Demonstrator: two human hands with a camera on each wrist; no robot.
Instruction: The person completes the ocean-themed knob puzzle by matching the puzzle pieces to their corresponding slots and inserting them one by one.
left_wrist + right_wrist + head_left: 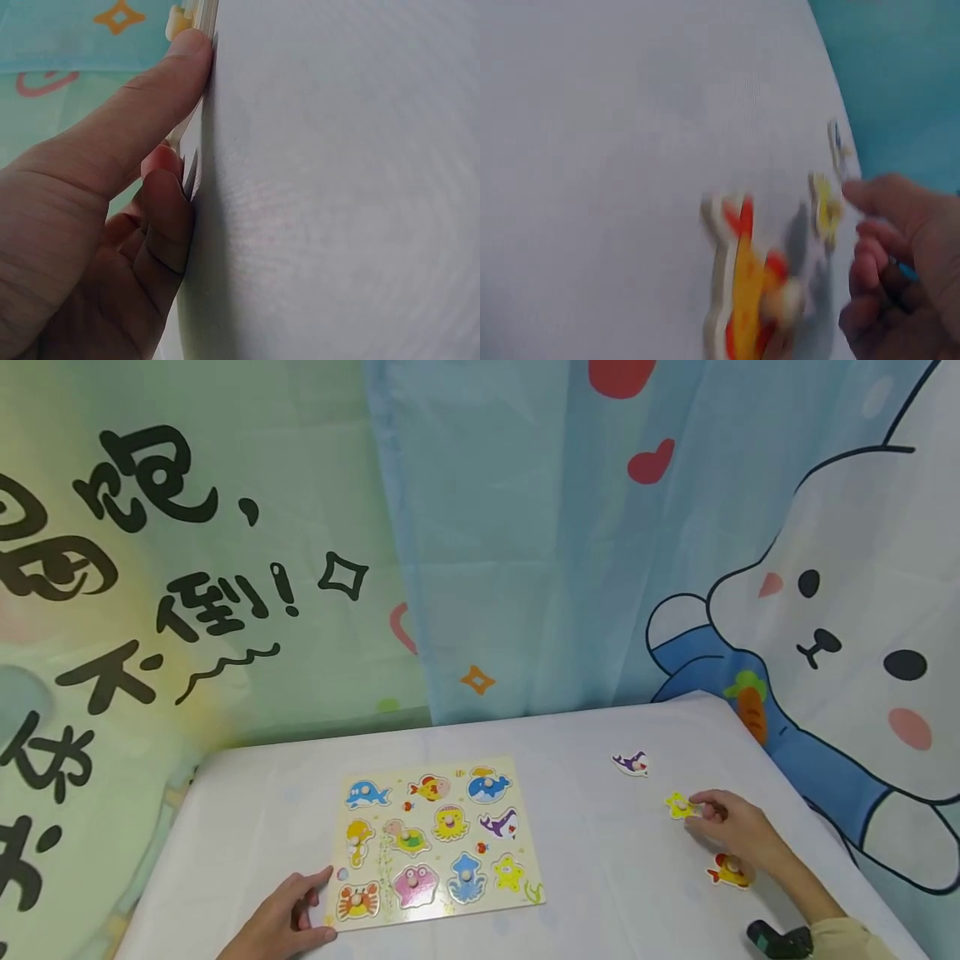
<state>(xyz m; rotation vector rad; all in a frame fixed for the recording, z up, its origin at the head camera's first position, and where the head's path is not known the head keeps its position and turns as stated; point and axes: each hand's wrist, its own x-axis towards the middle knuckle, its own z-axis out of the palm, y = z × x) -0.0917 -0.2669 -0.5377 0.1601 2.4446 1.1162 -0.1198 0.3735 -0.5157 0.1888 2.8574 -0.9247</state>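
Observation:
A pale puzzle board (pixel 375 856) printed with sea animals lies on the table. My left hand (pixel 288 910) is at its lower left corner, with the thumb at the corner and the index finger against the left edge. In the left wrist view the left thumb (pixel 161 90) lies straight along the board's edge. My right hand (pixel 738 831) is beside a yellow star piece (pixel 678 806), its thumb and index fingertips right by the star. Below that hand lies a red and yellow fish piece (pixel 727 871), with a knob showing in the right wrist view.
A purple whale piece (pixel 632 764) lies farther back on the white-covered table (pixel 585 860). A black device (pixel 780 941) is strapped at the right wrist. Behind the table hangs a printed curtain (pixel 487 568) with a white cartoon animal.

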